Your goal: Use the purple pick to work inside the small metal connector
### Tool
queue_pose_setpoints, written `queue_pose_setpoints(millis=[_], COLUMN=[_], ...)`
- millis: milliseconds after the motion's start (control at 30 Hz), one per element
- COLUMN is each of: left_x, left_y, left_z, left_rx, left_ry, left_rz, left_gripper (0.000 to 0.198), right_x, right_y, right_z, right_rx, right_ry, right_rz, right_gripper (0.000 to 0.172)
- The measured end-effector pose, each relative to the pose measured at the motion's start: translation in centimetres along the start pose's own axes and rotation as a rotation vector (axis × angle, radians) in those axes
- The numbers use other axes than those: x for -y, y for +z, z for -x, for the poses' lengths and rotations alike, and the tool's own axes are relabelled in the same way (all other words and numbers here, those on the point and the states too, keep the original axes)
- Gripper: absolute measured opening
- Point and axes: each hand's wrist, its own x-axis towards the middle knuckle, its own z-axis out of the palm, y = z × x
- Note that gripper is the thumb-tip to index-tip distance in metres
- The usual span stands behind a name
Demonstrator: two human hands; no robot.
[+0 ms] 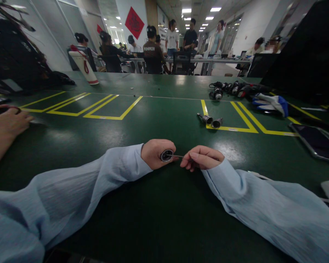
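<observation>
Head camera, and from where I stand the left hand (156,153) is curled tight around a hollow, silver-rimmed metal cylinder (166,156), just ahead of the wearer. Its round mouth faces back toward the wearer; the fist hides its body, so I can't tell its full length. Out of that mouth comes a thin grey metal rod (177,156), its long axis nearly level, running across to the right hand (203,157), which pinches the far end between thumb and fingers. Beyond the right hand, two short, dark silvery metal fittings (207,119) lie side by side on the glossy green tabletop (159,212). Farther right of that hand rests a black, flat smartphone (320,142).
</observation>
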Motion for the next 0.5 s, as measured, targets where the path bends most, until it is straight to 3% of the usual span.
queue_pose_setpoints(millis=[233, 500], left_x=[-0.17, -0.34], left_y=[0.03, -0.12], left_z=[0.10, 0.01], left_rx=[-0.040, -0.091], left_ry=[-0.062, -0.074], left_rz=[-0.070, 0.000], left_gripper=[0.015, 0.015], right_x=[0.34, -0.09], right_y=[0.86, 0.61], right_z=[0.98, 0.44], right_rx=[-0.121, -0.054], right_ry=[-0.174, -0.105], right_rz=[0.369, 0.191], right_gripper=[0.016, 0.016])
